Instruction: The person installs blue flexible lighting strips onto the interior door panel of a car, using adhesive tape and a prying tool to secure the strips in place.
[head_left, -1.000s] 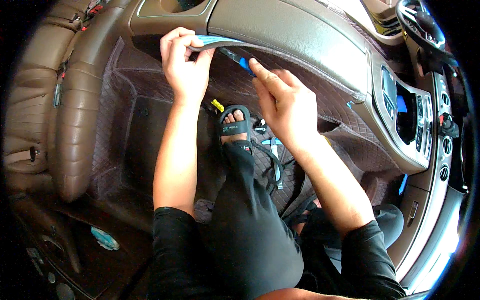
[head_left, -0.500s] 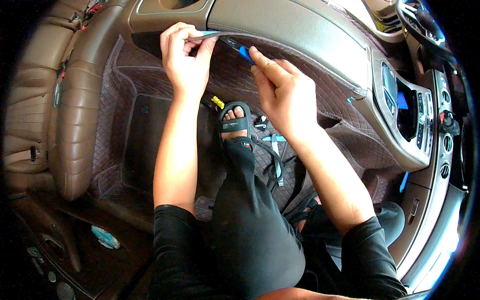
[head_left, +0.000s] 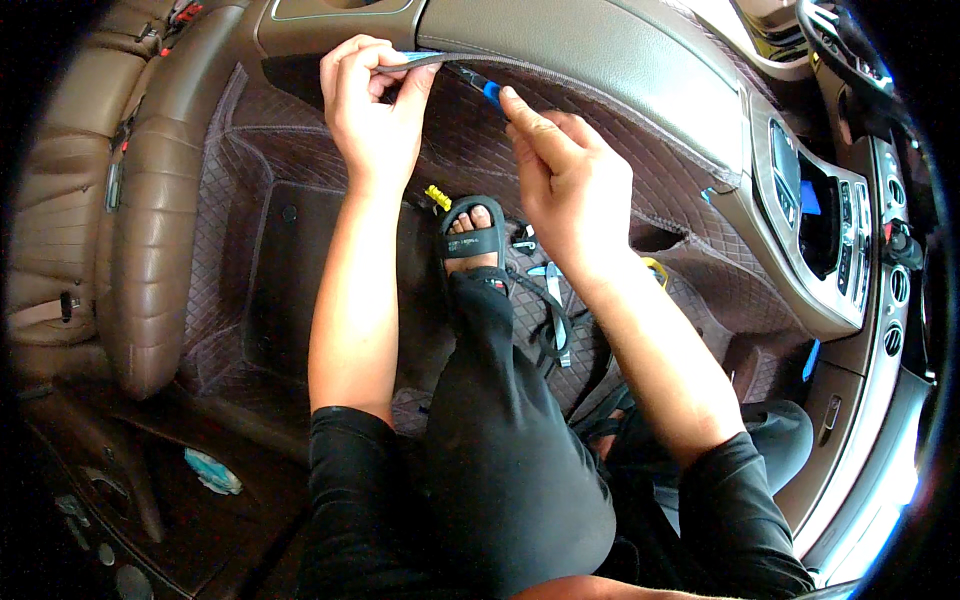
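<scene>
Along the side of the centre console, my left hand (head_left: 372, 115) pinches the raised edge of a dark brown quilted car mat (head_left: 590, 140) between thumb and fingers. A light blue strip (head_left: 422, 57) shows along the top of that edge. My right hand (head_left: 575, 165) is closed round a blue utility knife (head_left: 490, 91). Its thin dark blade points left, close under the mat edge and just right of my left fingertips. Whether the blade touches the mat I cannot tell.
The light brown console (head_left: 590, 75) runs across the far side, with a brown leather seat (head_left: 150, 220) at left. On the floor near my sandalled foot (head_left: 472, 230) lie a yellow clip-like piece (head_left: 438, 197), a light blue-and-white tool (head_left: 555, 300) and a black strap (head_left: 545, 310).
My left hand and the pinched mat edge have risen slightly toward the console top. The knife has shifted a little with its blade still near the edge. Both grips stay the same.
</scene>
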